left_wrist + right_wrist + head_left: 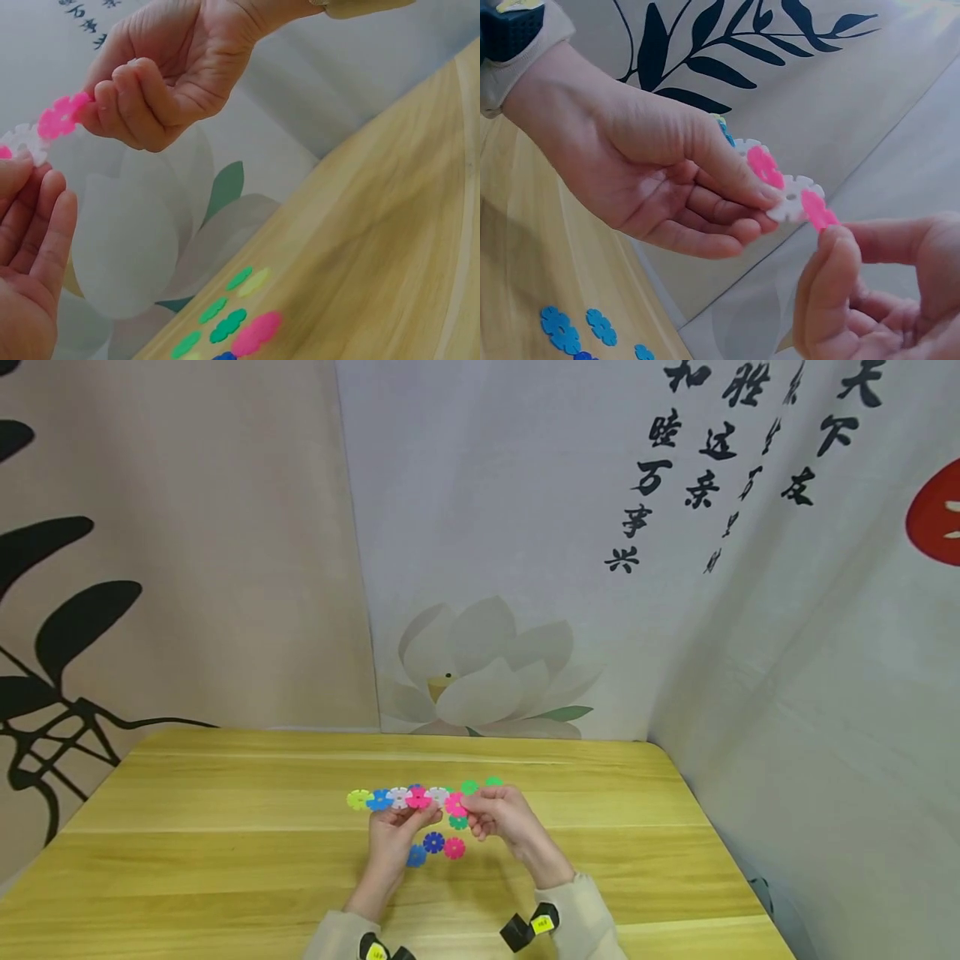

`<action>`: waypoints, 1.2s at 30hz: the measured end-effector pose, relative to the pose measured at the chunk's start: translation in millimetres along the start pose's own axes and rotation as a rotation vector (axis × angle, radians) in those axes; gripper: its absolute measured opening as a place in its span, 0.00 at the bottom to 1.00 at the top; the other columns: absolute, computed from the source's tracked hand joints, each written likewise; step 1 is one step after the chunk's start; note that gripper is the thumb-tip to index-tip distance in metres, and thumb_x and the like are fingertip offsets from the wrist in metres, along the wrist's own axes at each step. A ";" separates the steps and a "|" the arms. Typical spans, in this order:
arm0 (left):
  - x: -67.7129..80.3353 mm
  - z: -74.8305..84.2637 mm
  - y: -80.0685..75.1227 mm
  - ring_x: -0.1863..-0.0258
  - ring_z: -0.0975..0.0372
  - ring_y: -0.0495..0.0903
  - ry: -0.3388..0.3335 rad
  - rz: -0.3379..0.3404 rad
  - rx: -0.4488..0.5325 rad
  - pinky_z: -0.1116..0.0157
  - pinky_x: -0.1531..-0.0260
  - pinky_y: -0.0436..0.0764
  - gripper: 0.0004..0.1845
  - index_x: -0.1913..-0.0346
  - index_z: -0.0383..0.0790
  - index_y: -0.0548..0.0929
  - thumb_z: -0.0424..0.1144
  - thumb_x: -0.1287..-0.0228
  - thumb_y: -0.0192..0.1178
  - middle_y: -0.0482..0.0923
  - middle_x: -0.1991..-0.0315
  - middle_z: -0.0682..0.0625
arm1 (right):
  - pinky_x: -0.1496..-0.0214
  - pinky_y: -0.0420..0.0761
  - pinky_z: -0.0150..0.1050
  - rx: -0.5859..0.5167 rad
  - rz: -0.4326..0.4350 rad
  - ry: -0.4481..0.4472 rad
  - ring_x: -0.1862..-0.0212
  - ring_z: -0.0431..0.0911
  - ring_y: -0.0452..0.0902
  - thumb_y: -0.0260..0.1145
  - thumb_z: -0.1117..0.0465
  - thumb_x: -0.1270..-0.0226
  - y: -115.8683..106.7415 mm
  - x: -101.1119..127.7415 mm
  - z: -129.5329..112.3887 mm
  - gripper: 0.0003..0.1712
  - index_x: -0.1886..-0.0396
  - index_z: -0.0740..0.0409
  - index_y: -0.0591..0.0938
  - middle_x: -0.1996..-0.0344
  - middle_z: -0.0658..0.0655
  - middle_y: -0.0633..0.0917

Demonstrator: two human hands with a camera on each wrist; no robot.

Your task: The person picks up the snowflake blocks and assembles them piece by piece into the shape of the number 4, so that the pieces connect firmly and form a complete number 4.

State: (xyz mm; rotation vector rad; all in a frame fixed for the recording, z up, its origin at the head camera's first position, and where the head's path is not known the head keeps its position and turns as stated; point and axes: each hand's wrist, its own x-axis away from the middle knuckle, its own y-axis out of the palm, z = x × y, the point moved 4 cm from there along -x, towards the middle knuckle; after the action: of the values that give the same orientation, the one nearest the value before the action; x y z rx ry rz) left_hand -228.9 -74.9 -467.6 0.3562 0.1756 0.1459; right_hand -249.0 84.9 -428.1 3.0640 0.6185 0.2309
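Above a wooden tabletop [225, 860], the left hand [393, 835] pinches a chain of snowflake discs [397, 797] while the right hand [498, 814] pinches a pink disc [455, 804] at its end. A skewed push could likely pop joints apart, scattering pieces among the loose discs [435, 847] below

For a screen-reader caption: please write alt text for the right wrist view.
A left hand holds a chain of flower discs while the right hand pinches its pink end disc. Blue discs lie on the wooden table.
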 end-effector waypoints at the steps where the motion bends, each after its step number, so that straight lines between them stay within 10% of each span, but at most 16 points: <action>1: 0.3 0.0 -0.3 0.75 0.64 0.84 -0.001 -0.005 -0.007 0.67 0.64 0.84 0.07 0.67 0.22 0.81 0.27 0.42 0.63 0.84 0.77 0.55 | 0.80 0.74 0.25 0.001 -0.011 0.004 0.83 0.36 0.69 0.61 0.64 0.37 -0.1 -0.4 0.1 0.09 0.78 0.60 0.77 0.85 0.49 0.76; 36: -0.8 10.7 -8.9 0.78 0.68 0.82 0.236 -0.128 -0.044 0.71 0.72 0.84 0.03 0.74 0.22 0.81 0.17 0.48 0.60 0.82 0.80 0.58 | 0.84 0.76 0.25 0.023 0.184 -0.037 0.86 0.35 0.69 0.61 0.69 0.37 22.9 8.6 -5.4 0.08 0.73 0.72 0.79 0.88 0.49 0.74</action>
State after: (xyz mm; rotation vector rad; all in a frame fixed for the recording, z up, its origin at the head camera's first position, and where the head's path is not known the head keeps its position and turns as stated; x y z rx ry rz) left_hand -226.6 -86.9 -460.8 0.2821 0.4268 0.0648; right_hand -233.2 67.1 -420.7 3.1401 0.3406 0.1687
